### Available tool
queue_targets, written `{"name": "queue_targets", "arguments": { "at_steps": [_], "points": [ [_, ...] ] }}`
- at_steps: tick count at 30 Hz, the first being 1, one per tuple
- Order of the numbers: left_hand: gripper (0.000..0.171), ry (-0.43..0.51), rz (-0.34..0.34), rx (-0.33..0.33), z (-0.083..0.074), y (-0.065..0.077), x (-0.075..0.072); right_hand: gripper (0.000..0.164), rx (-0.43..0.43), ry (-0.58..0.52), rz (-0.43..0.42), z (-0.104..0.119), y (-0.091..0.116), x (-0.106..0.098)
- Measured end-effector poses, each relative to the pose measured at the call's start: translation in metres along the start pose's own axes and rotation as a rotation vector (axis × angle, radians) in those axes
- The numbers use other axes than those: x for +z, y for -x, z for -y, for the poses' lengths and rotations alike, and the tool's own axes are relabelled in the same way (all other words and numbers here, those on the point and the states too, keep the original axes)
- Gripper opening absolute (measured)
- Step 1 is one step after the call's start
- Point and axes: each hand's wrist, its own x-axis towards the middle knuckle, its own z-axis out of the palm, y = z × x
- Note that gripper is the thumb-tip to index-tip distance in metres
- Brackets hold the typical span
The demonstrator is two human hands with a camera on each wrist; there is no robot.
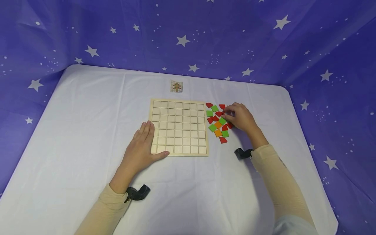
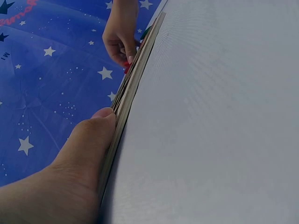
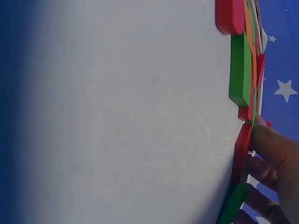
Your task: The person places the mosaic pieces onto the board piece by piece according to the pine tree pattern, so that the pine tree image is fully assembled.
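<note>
A wooden grid board [image 1: 178, 124] with square cells lies flat on the white table. My left hand [image 1: 141, 147] rests on its near left corner, fingers straight along the left side and thumb on the front edge. In the left wrist view that thumb [image 2: 88, 140] presses the board's edge [image 2: 133, 84]. Right of the board, my right hand [image 1: 239, 117] is over loose tiles, with thumb and fingertips bent together. A red tile [image 2: 127, 67] shows at its fingertips in the left wrist view. Around it lie red quarter-round tiles [image 1: 223, 140], green square tiles [image 1: 215, 108] and orange square tiles [image 1: 218, 133].
Behind the board lies a small picture card [image 1: 176, 86] with a tree-like pattern on a grid. The white tablecloth [image 1: 88, 130] covers the table, and a blue star-printed curtain [image 1: 147, 39] stands behind and beside it. Each wrist wears a black camera mount [image 1: 138, 192].
</note>
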Motion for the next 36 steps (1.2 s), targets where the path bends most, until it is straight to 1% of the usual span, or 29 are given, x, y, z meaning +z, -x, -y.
{"name": "queue_targets", "arguments": {
  "at_steps": [5, 12, 16, 24, 31, 36],
  "points": [
    [0.123, -0.003, 0.001, -0.001, 0.0, 0.0, 0.0, 0.031, 0.01, -0.037, 0.001, -0.001, -0.002, 0.001],
    [0.124, 0.005, 0.001, -0.005, 0.0, 0.001, 0.001, 0.032, 0.065, -0.092, 0.008, 0.001, -0.003, -0.001],
    [0.124, 0.006, -0.003, -0.001, 0.0, 0.001, 0.001, 0.033, 0.078, -0.116, -0.006, 0.006, -0.005, -0.004],
    [0.123, 0.005, -0.002, 0.001, -0.001, 0.0, -0.001, 0.028, 0.099, -0.142, -0.039, 0.016, -0.01, -0.009],
    [0.124, 0.004, 0.003, -0.004, 0.0, 0.0, -0.001, 0.026, 0.068, -0.183, -0.034, 0.028, -0.015, -0.01],
    [0.124, 0.011, 0.003, -0.003, 0.0, 0.001, 0.0, 0.027, 0.029, -0.225, -0.024, 0.046, -0.018, -0.011]
  ]
}}
